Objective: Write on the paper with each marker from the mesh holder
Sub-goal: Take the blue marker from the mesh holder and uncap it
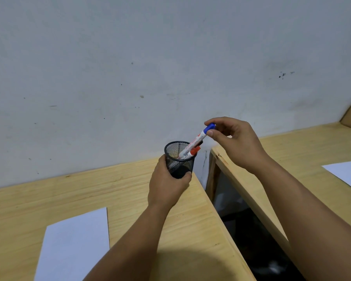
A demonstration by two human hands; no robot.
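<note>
Two sheets of plain white paper lie flat on pale wooden counters, the nearer sheet [73,246] at the lower left and another [346,175] at the far right edge. Between them, the left hand [168,187] is wrapped around the lower wall of the mesh holder [179,159], a black wire cylinder with a smooth rolled rim standing at the corner of the left counter [109,191]. That grip most likely steadies the light holder so it does not tip as a marker comes out. A red-capped marker [193,152] leans inside against the rim. The right hand [233,140] pinches the cap end of the blue-capped marker [197,138] between thumb and forefinger, its white barrel slanting down into the holder, probably being lifted out for writing. A dark gap separates the left counter from the right counter [304,147], both smooth, grained wood. Behind stands a scuffed, matte grey wall [150,57].
</note>
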